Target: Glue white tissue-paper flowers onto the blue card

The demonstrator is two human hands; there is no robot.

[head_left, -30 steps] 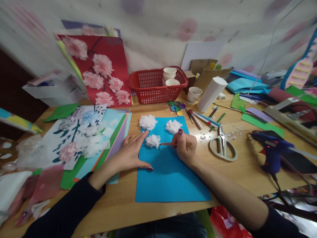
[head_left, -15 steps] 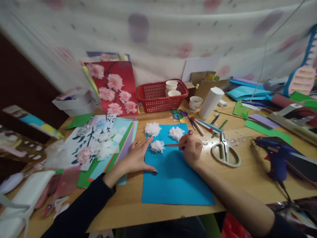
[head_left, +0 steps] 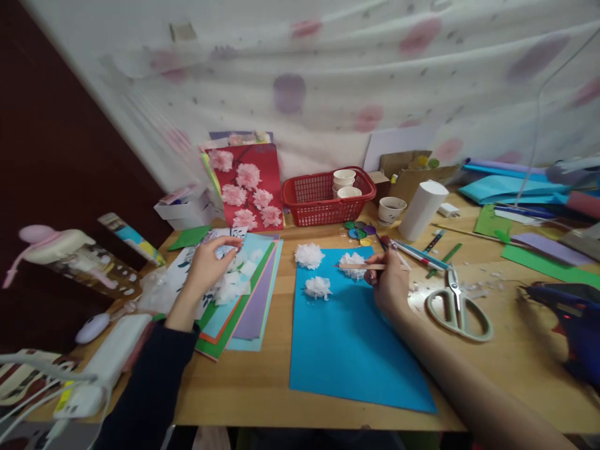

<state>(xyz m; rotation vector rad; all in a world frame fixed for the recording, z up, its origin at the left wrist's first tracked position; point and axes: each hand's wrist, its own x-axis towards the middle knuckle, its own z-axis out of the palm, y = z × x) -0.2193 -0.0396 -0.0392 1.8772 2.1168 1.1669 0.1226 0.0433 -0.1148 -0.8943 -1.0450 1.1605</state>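
Observation:
A blue sheet [head_left: 347, 350] lies flat, with three white ruffled paper flowers [head_left: 317, 287] on or beside its upper part. My right hand [head_left: 391, 284] grips a thin wooden pencil [head_left: 359, 267], whose tip points left over the upper right flower. Above the stacked coloured papers [head_left: 257, 312] hovers my left hand [head_left: 210, 265], thumb and index finger curved toward each other; whether something small sits between them is too small to tell. White tissue pieces [head_left: 232, 287] lie on the papers just below it.
Behind stand a red card with pink flowers [head_left: 248, 181], a red basket [head_left: 309, 200], a paper cup [head_left: 391, 209] and a white roll [head_left: 423, 210]. Scissors [head_left: 459, 312] and a blue glue gun [head_left: 572, 312] lie right. A power strip [head_left: 103, 356] lies left.
My left hand has left the blue sheet and moved left over the stacked papers. My right hand has drawn the pencil away from the lower flower. The view has turned left.

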